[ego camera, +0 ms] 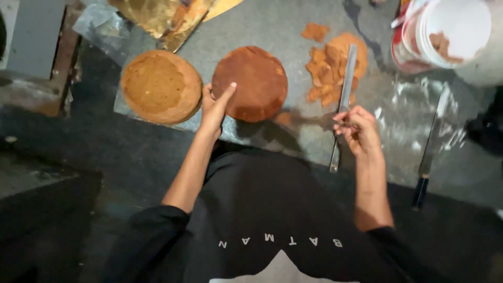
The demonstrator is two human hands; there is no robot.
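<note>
My left hand [215,106] rests against the near left edge of a round dark brown cake layer [253,83] on the grey counter, its index finger stretched along the rim. My right hand [357,129] grips a long flat metal blade [343,102] near its middle; the blade points away from me, over a pile of orange-brown cake trimmings [330,64]. A second round cake layer [160,86], lighter and with a rough cut top, lies to the left of the first.
A white bucket with a lid [445,32] stands at the far right. A knife with a dark handle [425,162] lies on clear plastic wrap [414,112] to the right. Golden cake boards [167,15] lie at the back. The grey counter [272,21] ends at a dark front edge.
</note>
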